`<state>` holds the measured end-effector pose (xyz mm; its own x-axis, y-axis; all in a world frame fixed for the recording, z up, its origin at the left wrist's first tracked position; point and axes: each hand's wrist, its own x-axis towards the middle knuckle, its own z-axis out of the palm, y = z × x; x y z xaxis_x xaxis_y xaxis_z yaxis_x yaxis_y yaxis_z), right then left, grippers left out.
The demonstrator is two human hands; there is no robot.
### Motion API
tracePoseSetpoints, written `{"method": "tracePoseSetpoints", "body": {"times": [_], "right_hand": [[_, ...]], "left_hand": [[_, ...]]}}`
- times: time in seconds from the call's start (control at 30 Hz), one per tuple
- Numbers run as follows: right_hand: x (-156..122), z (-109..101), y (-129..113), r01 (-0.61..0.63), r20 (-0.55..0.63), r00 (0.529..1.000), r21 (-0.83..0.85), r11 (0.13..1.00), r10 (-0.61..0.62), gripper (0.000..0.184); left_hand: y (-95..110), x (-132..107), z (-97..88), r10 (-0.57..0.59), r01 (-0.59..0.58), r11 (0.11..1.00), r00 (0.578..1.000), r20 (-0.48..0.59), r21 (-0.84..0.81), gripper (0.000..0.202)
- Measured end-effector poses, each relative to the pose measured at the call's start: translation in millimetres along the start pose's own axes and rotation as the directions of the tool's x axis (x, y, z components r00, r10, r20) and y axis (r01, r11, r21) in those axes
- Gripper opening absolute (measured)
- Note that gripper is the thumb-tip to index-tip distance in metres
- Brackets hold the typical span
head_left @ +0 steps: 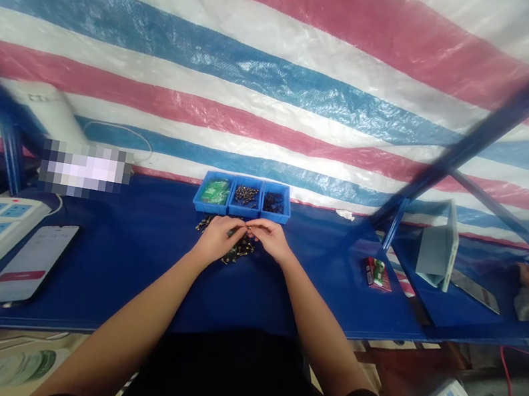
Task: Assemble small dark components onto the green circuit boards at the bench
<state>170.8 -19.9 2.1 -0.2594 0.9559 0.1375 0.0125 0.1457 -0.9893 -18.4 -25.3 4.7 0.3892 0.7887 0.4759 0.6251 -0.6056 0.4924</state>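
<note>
Striped red, white and blue plastic sheeting (pixel 270 43) backs the glossy blue tabletop (pixel 130 270). The left hand (pixel 218 237) and right hand (pixel 272 238) pinch a tiny dark piece (pixel 248 228) between meeting fingertips — its long axis too small to tell — above loose black-and-brass parts (pixel 236 252) lying at mixed angles.

The left forearm (pixel 138 315) and right forearm (pixel 318 318) reach forward, converging; the left hand (pixel 217 237) and right hand (pixel 274 238) meet tip to tip, fingers (pixel 263 223) bent inward.
</note>
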Motion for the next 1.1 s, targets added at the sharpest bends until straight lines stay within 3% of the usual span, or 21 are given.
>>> {"method": "tracePoseSetpoints", "body": {"times": [0.43,0.7,1.1], "right_hand": [[-1.2,4.2,1.4,0.030,-0.035,0.999,0.042,0.999,-0.028,0.035],[0.4,4.6,4.6,0.016,-0.058,0.998,0.078,0.997,-0.011,0.035],[-1.4,6.7,0.2,0.033,-0.054,0.998,0.068,0.997,-0.029,0.037]], "left_hand": [[0.7,0.7,-1.2,0.006,-0.007,1.000,0.999,0.053,0.024,0.028],[-2.5,0.8,2.2,-0.006,0.006,1.000,1.000,-0.029,0.018,0.022],[-1.7,1.0,-0.1,0.014,-0.014,1.000,0.999,0.037,-0.003,0.028]]}}
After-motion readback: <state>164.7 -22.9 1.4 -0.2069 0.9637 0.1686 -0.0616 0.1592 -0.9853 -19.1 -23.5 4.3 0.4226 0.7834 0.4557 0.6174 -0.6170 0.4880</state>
